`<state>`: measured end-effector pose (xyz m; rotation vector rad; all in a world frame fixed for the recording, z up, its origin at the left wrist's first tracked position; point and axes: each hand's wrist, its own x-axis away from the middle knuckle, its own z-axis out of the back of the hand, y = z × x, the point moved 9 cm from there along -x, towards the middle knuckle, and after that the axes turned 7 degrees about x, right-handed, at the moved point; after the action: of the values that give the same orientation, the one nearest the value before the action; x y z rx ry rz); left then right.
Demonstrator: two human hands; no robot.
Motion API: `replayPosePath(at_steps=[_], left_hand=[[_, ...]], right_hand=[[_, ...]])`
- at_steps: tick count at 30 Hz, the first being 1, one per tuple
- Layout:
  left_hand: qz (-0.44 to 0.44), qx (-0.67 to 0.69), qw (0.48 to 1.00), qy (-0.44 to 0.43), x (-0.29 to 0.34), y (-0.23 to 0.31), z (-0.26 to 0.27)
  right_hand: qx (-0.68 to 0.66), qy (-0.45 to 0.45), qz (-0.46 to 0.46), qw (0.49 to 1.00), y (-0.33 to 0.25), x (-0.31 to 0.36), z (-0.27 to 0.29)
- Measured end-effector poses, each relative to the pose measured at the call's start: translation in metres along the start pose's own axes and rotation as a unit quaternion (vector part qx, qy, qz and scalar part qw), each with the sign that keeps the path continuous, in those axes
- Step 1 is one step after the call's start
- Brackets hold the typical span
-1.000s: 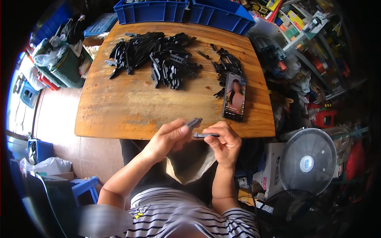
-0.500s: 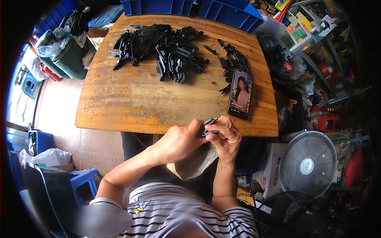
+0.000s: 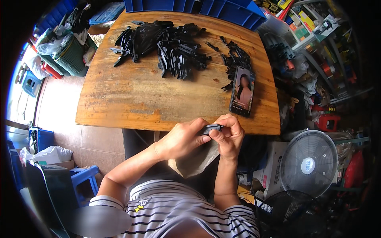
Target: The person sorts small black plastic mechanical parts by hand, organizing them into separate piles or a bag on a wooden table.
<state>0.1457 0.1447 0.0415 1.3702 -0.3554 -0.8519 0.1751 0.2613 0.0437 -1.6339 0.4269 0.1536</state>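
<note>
Dark part (image 3: 210, 129) — grasped in both hands (image 3: 180, 139); black pieces (image 3: 174, 55) lie heaped on the table (image 3: 119, 103).

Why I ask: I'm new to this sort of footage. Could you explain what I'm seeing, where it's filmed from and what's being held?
There is no robot: the left hand and right hand are a person's own, bare. A wide fisheye camera on that person's head looks down, so straight edges bend and the forearms enter from below. On the wooden table lie a large pile of black parts, a smaller pile to its right and, at that pile's near end, a phone. Both hands hold a small dark part by the table's near edge; some of it is hidden.
</note>
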Motion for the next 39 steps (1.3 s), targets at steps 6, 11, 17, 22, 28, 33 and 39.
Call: replayPosePath(at_steps=[6,11,17,22,28,33,39], left_hand=[[0.042,-0.07,0.996,-0.02,0.025,-0.014,-0.008],[0.012,-0.309,0.949,-0.062,0.059,-0.054,-0.042],[-0.151,-0.329,0.93,0.064,0.014,0.019,0.039],[-0.009,-0.446,0.879,0.169,-0.056,-0.028,0.142],[0.006,-0.46,0.867,0.189,-0.053,-0.045,0.15],[-0.026,-0.412,0.902,0.129,-0.054,-0.051,0.16],[0.173,-0.384,0.898,0.123,-0.032,-0.054,0.187]], right_hand=[[0.17,-0.063,0.021,0.983,-0.011,-0.012,0.003],[0.657,-0.013,0.184,0.731,-0.03,-0.06,-0.004],[0.814,-0.111,0.117,0.558,0.026,-0.095,-0.004],[0.754,-0.09,0.184,0.624,0.029,-0.099,-0.013],[0.566,-0.187,0.128,0.793,0.021,-0.072,-0.033],[0.496,-0.198,0.043,0.844,0.036,-0.079,-0.013],[0.485,-0.198,0.063,0.85,0.025,-0.06,-0.027]])
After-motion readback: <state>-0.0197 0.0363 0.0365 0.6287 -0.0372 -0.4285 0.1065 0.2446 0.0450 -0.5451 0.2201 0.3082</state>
